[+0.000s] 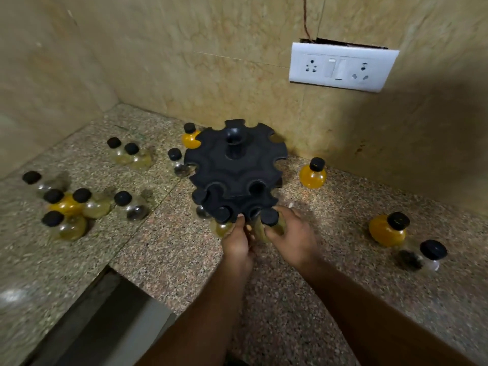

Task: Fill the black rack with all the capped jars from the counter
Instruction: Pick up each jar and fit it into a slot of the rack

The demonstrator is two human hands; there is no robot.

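The black rack [232,165] stands on the counter near the back wall, two notched tiers around a centre post. At its front lower tier my right hand [290,236] grips a capped jar [269,220] with a black cap and yellowish contents, held against a notch. My left hand [237,241] rests just left of it, fingertips on the lower tier's rim. Another jar [221,220] sits in the lower tier to the left. Loose capped jars stand on the counter: a cluster at far left [68,207], a pair [129,154], and orange ones at right [313,173] [388,229].
The speckled granite counter [171,247] drops off at a front edge lower left. A white switch and socket plate [342,66] is on the tiled back wall. A small clear jar [430,256] stands far right. More jars crowd the rack's left side [177,162].
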